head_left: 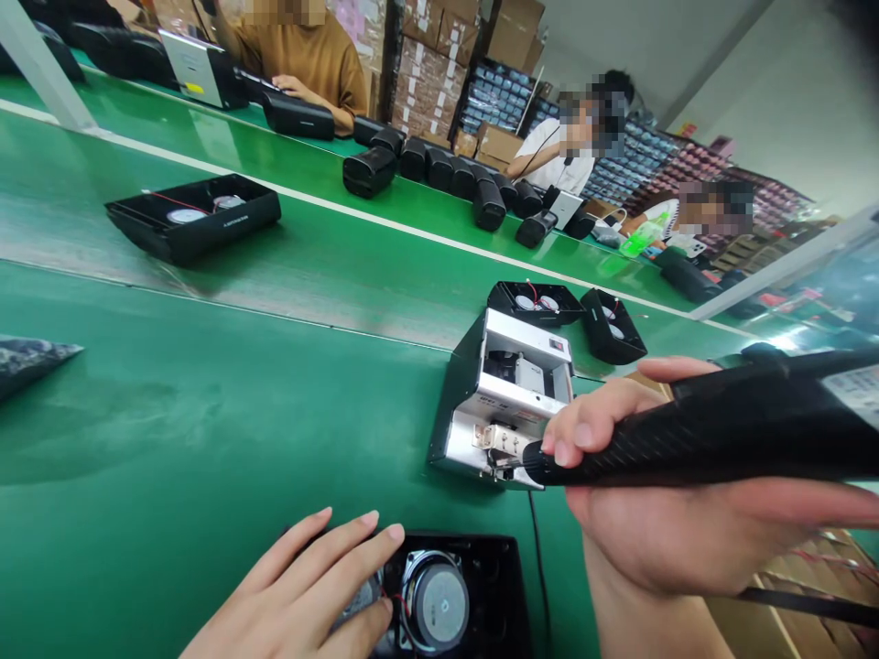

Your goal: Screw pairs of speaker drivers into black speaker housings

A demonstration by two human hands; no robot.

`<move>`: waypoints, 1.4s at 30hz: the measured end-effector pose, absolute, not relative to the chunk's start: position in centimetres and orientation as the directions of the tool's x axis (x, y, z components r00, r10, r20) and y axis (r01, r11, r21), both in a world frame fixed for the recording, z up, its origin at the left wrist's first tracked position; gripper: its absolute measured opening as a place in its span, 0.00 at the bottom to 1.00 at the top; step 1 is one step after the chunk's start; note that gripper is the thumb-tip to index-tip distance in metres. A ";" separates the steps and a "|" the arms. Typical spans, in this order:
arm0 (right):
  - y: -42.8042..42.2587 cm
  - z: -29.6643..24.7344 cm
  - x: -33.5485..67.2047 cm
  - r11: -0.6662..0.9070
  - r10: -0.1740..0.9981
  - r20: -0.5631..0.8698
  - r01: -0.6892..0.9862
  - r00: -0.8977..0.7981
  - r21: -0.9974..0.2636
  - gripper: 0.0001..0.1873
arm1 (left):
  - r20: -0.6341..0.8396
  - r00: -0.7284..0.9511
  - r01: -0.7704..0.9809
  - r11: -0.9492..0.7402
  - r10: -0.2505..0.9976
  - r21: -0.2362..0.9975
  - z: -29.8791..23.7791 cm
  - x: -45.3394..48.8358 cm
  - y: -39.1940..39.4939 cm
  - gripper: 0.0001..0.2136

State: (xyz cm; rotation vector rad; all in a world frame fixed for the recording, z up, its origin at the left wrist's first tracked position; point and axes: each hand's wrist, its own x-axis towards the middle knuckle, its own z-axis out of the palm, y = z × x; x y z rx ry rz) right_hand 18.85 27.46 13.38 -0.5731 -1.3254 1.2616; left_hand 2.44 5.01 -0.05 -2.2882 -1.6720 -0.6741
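My right hand (659, 540) is wrapped around a black electric screwdriver (728, 426), which lies nearly level. The driver's nose reaches the outlet at the front of a silver and black screw feeder (512, 412); I cannot make out whether a screw is on the bit. At the bottom of the view, an open black speaker housing (501, 586) lies with its inside up. A round speaker driver (441, 606) sits in it, and another is mostly hidden by my left hand (309, 586). That hand's fingers are stretched out over the housing's left part.
Open speaker housings (199, 220) with wires stand on the green conveyor belt (330, 243), two just behind the feeder. Several black speakers (371, 169) line the far side, where three people sit. A cable (539, 558) runs down from the feeder. Cardboard boxes (748, 627) are at lower right.
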 end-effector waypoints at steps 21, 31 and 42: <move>27.0 13.5 18.7 0.368 0.863 0.455 -0.343 -0.219 -0.864 0.39 | 0.461 0.263 0.945 -0.323 0.848 0.055 -0.3 1.6 5.1 0.09; 27.3 12.9 18.8 0.346 0.843 0.461 -0.377 -0.277 -0.859 0.38 | 0.511 0.183 0.949 -0.287 0.840 0.132 -0.4 2.9 5.3 0.11; 26.1 12.3 21.3 0.241 0.837 0.395 -0.393 -0.379 -0.887 0.33 | 0.545 0.234 0.950 -0.307 0.805 0.046 0.0 2.3 5.1 0.16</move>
